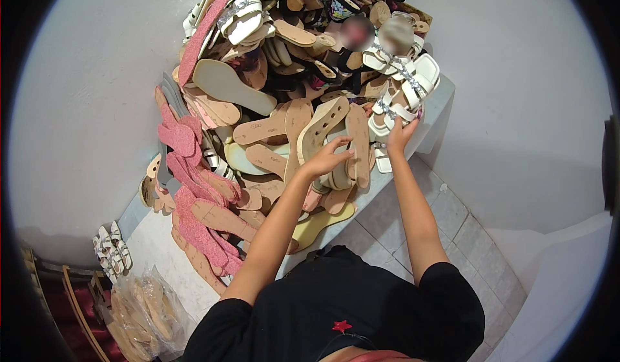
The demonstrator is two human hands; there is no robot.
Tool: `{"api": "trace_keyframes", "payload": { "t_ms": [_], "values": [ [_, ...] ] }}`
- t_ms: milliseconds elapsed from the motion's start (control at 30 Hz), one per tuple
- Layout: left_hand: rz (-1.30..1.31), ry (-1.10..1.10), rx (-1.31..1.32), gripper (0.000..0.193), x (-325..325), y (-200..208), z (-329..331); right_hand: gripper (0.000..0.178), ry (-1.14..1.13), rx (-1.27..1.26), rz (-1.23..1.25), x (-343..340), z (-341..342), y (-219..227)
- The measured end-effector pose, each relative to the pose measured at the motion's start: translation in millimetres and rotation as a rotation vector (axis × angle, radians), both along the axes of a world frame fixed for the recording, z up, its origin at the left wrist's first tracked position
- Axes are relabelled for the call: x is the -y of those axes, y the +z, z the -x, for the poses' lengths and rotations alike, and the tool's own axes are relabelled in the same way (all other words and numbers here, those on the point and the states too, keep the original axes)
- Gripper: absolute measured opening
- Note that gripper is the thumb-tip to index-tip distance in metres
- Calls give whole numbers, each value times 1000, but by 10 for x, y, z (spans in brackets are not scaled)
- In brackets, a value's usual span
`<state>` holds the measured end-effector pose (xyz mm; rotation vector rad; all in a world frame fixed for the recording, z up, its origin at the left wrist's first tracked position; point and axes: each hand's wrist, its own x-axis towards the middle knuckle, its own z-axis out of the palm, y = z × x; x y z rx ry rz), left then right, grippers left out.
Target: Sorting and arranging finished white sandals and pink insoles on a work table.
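Observation:
At the right edge of the heap, my right hand (401, 137) grips a white sandal (381, 125) with a square toe and a jewelled strap. Another white jewelled sandal (423, 76) lies just beyond it. My left hand (328, 160) is over the middle of the pile, its fingers spread and apart. Beneath and beside those fingers are a pale sole with oval holes (321, 129) and an upright tan insole (358, 144). I cannot tell whether the fingertips touch the tan insole. Part of a white sandal (383, 164) shows under my right wrist.
Pink glitter soles (197, 229) and tan insoles spread down the left side of the table (152, 233). A yellow sole (323, 225) lies at its near edge. More sandals (242, 23) are heaped at the back. Plastic-bagged soles (145, 310) and several white sandals (111, 249) sit at lower left.

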<state>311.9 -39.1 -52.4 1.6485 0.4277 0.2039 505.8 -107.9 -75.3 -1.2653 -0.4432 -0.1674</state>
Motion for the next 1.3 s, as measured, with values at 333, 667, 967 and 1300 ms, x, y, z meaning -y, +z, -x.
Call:
{"api": "trace_keyframes", "payload": {
  "t_ms": [333, 667, 967, 1300],
  "values": [
    [232, 275, 135, 54, 86, 319, 364, 44, 550, 22, -171, -203, 591, 182],
    [383, 356, 823, 62, -77, 688, 1694, 50, 1150, -282, -183, -243, 2210, 670],
    [443, 591, 1032, 53, -194, 1023, 3590, 54, 1702, -233, -70, -274, 3859, 789],
    [52, 877, 516, 62, 23, 1350, 5156, 34, 1606, -65, 63, -364, 5465, 975]
  ]
}}
